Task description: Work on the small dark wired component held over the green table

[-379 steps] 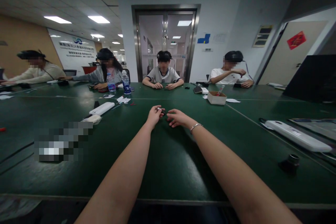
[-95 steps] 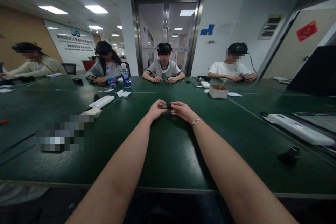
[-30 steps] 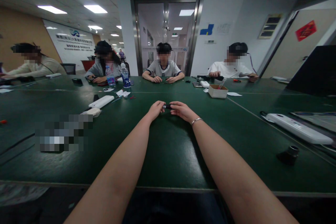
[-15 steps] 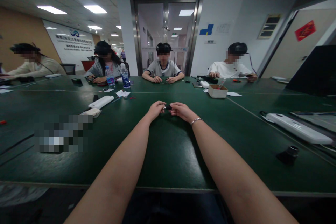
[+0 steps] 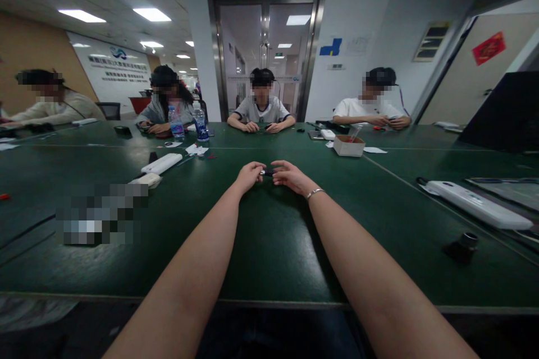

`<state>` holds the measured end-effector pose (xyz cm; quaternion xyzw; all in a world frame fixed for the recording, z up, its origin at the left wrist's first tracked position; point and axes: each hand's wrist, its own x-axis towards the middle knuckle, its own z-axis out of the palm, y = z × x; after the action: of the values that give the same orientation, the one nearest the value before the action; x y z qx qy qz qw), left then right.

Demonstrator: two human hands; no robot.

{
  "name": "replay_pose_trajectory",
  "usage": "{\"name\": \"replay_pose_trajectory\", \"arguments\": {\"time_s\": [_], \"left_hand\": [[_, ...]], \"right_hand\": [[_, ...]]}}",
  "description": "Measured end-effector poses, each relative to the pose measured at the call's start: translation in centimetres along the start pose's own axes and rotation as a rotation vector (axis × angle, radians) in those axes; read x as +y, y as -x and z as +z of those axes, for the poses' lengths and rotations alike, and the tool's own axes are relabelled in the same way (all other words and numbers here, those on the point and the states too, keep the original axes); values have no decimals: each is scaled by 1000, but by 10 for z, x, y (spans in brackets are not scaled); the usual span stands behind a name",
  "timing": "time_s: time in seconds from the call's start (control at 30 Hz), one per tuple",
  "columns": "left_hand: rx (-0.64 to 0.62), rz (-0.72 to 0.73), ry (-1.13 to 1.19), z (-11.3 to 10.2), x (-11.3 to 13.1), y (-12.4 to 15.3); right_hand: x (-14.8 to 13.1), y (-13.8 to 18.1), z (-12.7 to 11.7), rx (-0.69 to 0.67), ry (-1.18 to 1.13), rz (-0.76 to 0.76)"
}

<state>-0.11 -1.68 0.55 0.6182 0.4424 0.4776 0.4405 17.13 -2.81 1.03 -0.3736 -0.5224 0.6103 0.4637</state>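
In the head view, a small dark object with a shiny metal end (image 5: 268, 173) is held just above the green table (image 5: 269, 247); it is too small to name exactly. My left hand (image 5: 250, 176) is closed in a pinch on its metal end. My right hand (image 5: 291, 177), with a bracelet at the wrist, is beside the dark end. Its index finger is lifted and the fingers are apart. Whether those fingertips still touch the object cannot be made out.
A white power bank-like case (image 5: 162, 164) lies at left, a larger white case (image 5: 478, 205) at right near a short black cylinder (image 5: 466, 244). Ahead are a small box (image 5: 348, 147) and two bottles (image 5: 201, 125). Several people sit across the table.
My right fingers have opened away from the dark object, the index finger lifting. My left hand keeps its pinch. A person at the far right has brought both hands together.
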Motion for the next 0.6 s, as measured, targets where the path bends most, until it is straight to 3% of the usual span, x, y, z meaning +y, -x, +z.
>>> {"name": "replay_pose_trajectory", "arguments": {"time_s": [0.27,0.47,0.6], "left_hand": [[-19,16,6,-1,0,0],[-15,4,16,-1,3,2],[-8,2,27,0,4,3]], "right_hand": [[1,-6,6,62,178,67],[-1,-1,4,10,69,11],[-2,-1,5,24,148,48]]}}
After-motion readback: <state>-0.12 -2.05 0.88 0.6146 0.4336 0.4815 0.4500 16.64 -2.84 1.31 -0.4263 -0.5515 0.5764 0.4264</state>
